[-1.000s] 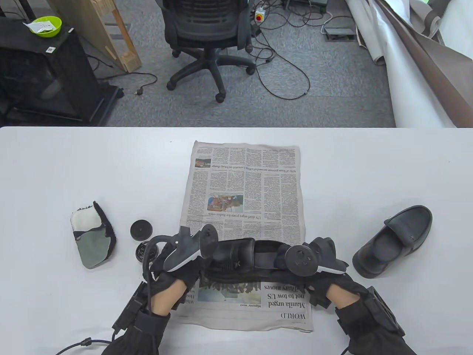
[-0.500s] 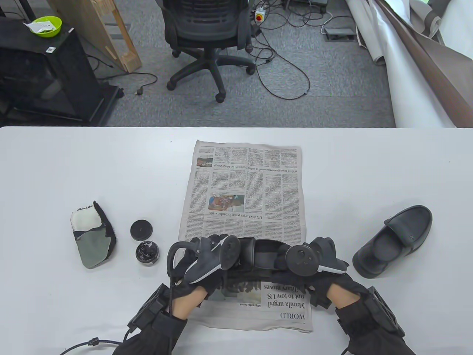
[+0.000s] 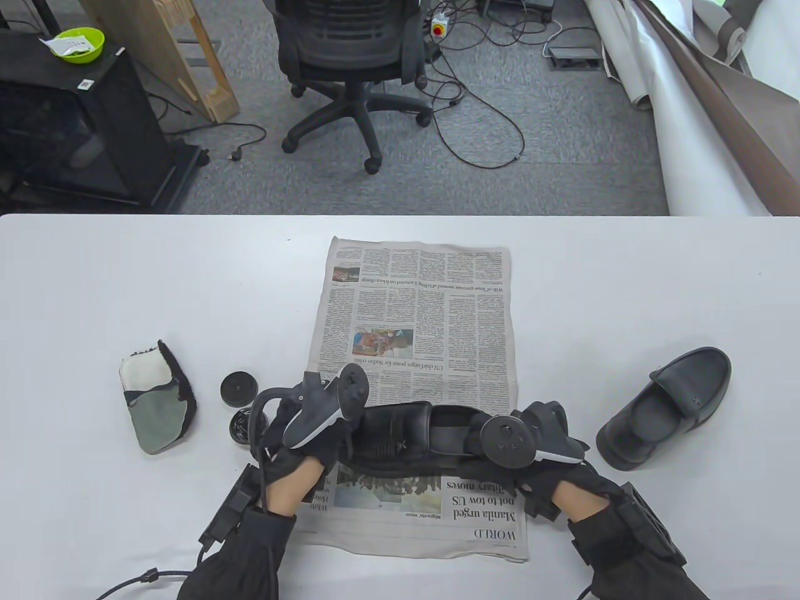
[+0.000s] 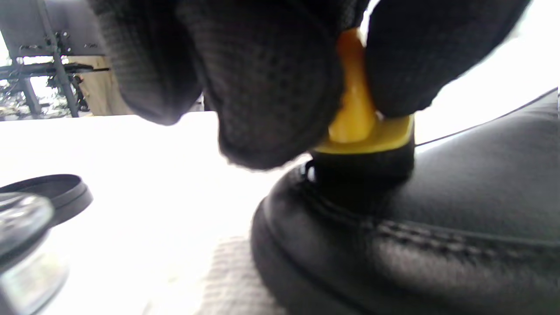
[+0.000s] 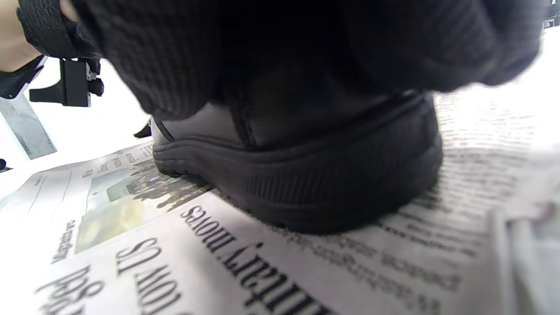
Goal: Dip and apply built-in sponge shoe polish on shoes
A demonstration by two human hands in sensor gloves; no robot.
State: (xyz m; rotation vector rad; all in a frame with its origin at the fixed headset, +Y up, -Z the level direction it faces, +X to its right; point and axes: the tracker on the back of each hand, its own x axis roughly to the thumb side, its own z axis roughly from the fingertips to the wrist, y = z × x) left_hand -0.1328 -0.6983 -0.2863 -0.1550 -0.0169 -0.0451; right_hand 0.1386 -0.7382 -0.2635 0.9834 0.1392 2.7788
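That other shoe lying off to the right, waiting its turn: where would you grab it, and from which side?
Probably by the heel end, from above. The spare shoe sits upright on the table, apart from the newspaper, its opening facing up and its heel toward the right hand. Fingers could drop into the opening with the thumb outside the back, keeping clear of the toe, which gets polished.

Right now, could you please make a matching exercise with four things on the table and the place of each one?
Things:
1. shoe under the hands
2. second shoe
3. polish lid
4. yellow sponge applicator

Places:
A. on bare table, right of the newspaper
B. pinched by the left hand, on the shoe's toe
C. on the newspaper
D. on bare table, left of the newspaper

Pairs: 1-C, 2-A, 3-D, 4-B
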